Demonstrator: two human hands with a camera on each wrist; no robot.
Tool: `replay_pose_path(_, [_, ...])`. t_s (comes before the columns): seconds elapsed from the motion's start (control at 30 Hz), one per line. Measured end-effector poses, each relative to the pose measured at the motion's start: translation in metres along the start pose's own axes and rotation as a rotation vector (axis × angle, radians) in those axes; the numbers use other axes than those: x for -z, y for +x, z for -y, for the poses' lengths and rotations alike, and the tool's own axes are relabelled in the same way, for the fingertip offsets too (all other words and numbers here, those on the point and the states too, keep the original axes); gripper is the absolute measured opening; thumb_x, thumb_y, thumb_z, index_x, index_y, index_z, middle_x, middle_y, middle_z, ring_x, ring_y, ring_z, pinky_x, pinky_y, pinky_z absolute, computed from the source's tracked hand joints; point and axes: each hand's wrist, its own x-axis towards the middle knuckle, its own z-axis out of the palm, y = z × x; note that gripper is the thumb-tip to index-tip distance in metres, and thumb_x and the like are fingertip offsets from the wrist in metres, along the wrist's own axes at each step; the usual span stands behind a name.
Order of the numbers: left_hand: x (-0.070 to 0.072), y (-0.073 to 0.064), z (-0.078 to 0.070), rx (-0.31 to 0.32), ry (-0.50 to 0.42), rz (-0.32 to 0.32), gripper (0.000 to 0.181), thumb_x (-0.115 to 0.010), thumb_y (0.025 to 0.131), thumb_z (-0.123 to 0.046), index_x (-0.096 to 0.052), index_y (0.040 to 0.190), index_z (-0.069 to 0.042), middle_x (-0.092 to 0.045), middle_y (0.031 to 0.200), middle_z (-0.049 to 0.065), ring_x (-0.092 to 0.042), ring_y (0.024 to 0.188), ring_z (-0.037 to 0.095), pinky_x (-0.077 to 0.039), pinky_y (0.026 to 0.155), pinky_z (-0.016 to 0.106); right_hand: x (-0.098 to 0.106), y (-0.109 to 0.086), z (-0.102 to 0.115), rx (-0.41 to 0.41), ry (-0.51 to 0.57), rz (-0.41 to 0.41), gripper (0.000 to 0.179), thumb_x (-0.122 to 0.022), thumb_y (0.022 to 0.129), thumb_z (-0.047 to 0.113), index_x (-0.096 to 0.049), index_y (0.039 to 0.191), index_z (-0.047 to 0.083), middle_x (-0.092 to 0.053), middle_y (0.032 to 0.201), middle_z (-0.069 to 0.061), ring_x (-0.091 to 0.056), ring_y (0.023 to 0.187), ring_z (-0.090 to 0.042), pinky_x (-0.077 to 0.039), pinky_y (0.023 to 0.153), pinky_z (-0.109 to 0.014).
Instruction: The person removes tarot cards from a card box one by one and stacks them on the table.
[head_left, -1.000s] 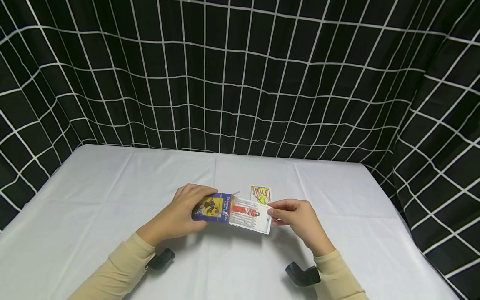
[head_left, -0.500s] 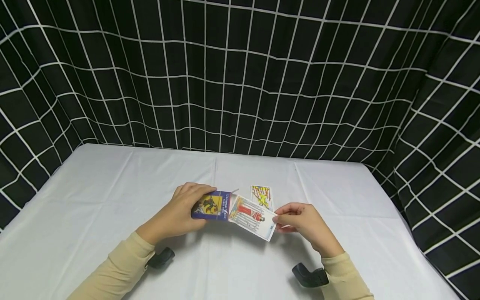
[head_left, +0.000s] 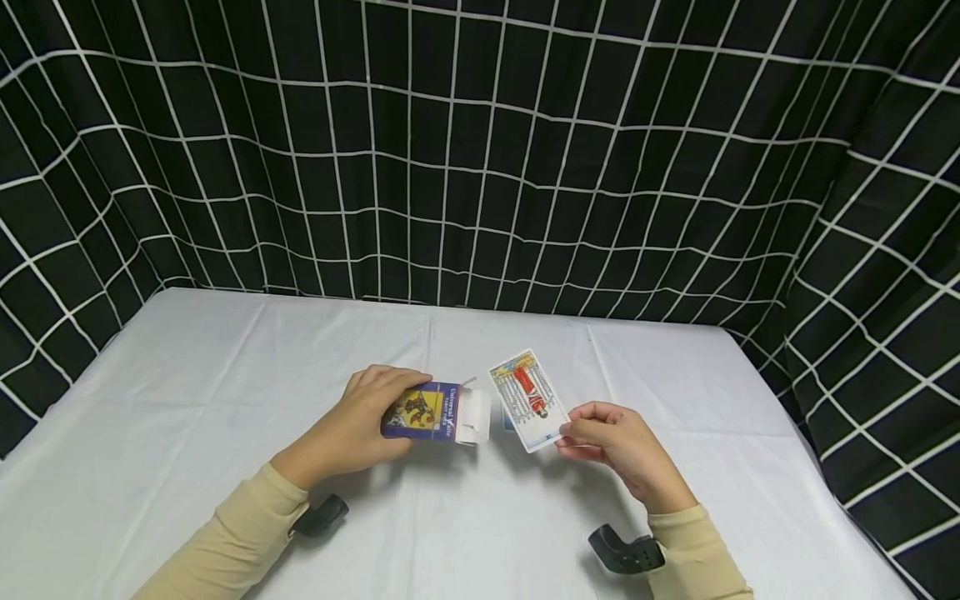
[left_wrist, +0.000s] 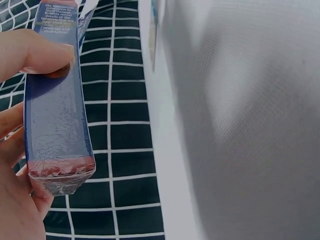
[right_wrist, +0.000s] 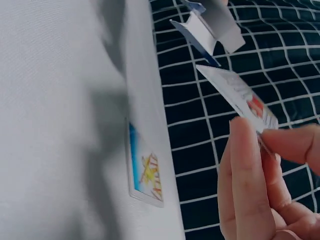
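My left hand (head_left: 367, 421) grips a blue tarot card box (head_left: 422, 411), thumb along one narrow side in the left wrist view, where the box (left_wrist: 57, 110) has a clear wrap at its end. The white flaps (head_left: 472, 415) at the box's right end stand open. Between thumb and fingers, my right hand (head_left: 618, 446) pinches a tarot card (head_left: 528, 402) by its lower right corner. That card shows a red-robed figure and is tilted, apart from the box. Beneath it a second tarot card (right_wrist: 145, 172), blue and yellow, lies on the table; in the head view it is mostly hidden.
A white cloth covers the table (head_left: 225, 400). Behind it and along the sides hangs a black curtain (head_left: 480, 150) with a white grid. Dark curved wrist mounts (head_left: 626, 550) stick out inward from both sleeves.
The red-figure card has come fully out of the box. My right hand has moved it right and turned it, so it now covers most of the card on the table. The left hand stays nearly still.
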Motion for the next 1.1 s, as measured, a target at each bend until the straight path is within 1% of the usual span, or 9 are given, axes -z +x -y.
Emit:
replay_pose_path(0.17, [0.000,-0.001,-0.001,0.004,-0.007,0.006,0.072,-0.072,0.066,-0.022,-0.047,0.134,-0.017,-0.052,0.132,-0.001,-0.040,0.117,0.015,-0.025,0.103,0.041,-0.001,0.006,-0.005,-0.046,0.063,-0.013,0.008,-0.059,0.082,0.001,-0.056,0.087,-0.004,-0.066,0.076,-0.005,-0.067,0.072,-0.012,-0.054,0.073,-0.026])
replay_pose_path(0.27, [-0.001,-0.001,-0.001,0.005,-0.012,0.009,0.072,-0.072,0.066,-0.022,-0.046,0.134,-0.017,-0.052,0.131,-0.001,-0.040,0.118,0.015,-0.025,0.103,0.041,-0.003,0.012,-0.009,-0.059,0.085,-0.016,0.008,-0.058,0.082,0.000,-0.056,0.087,-0.006,-0.066,0.075,-0.006,-0.067,0.072,-0.012,-0.054,0.074,-0.026])
replay_pose_path(0.5, [-0.001,-0.001,-0.002,0.005,-0.008,0.009,0.073,-0.072,0.066,-0.022,-0.046,0.134,-0.017,-0.052,0.131,-0.001,-0.039,0.118,0.015,-0.025,0.103,0.041,-0.009,0.023,-0.018,-0.078,0.073,-0.028,0.020,-0.058,0.083,0.001,-0.052,0.097,-0.014,-0.066,0.073,-0.006,-0.066,0.071,-0.011,-0.055,0.073,-0.026])
replay_pose_path(0.63, [-0.002,-0.001,-0.002,0.004,-0.009,0.011,0.073,-0.072,0.066,-0.021,-0.047,0.134,-0.017,-0.052,0.132,-0.001,-0.039,0.118,0.015,-0.025,0.103,0.041,-0.011,0.029,-0.023,-0.095,0.095,-0.059,0.025,-0.057,0.084,0.001,-0.051,0.102,-0.016,-0.066,0.072,-0.006,-0.066,0.069,-0.012,-0.055,0.070,-0.025])
replay_pose_path(0.8, [-0.002,-0.001,-0.002,-0.002,-0.013,0.007,0.072,-0.072,0.065,-0.020,-0.047,0.133,-0.016,-0.052,0.131,0.000,-0.040,0.117,0.015,-0.026,0.103,0.041,-0.012,0.036,-0.027,-0.122,0.123,-0.096,0.026,-0.057,0.083,0.001,-0.052,0.104,-0.015,-0.067,0.072,-0.007,-0.067,0.068,-0.013,-0.055,0.069,-0.025])
replay_pose_path(1.1, [-0.001,-0.001,-0.003,-0.002,-0.017,0.009,0.073,-0.072,0.065,-0.020,-0.046,0.134,-0.017,-0.052,0.132,0.000,-0.039,0.118,0.016,-0.025,0.103,0.042,-0.012,0.044,-0.032,-0.152,0.121,-0.105,0.026,-0.059,0.082,0.000,-0.055,0.102,-0.015,-0.067,0.071,-0.007,-0.067,0.067,-0.013,-0.055,0.068,-0.025])
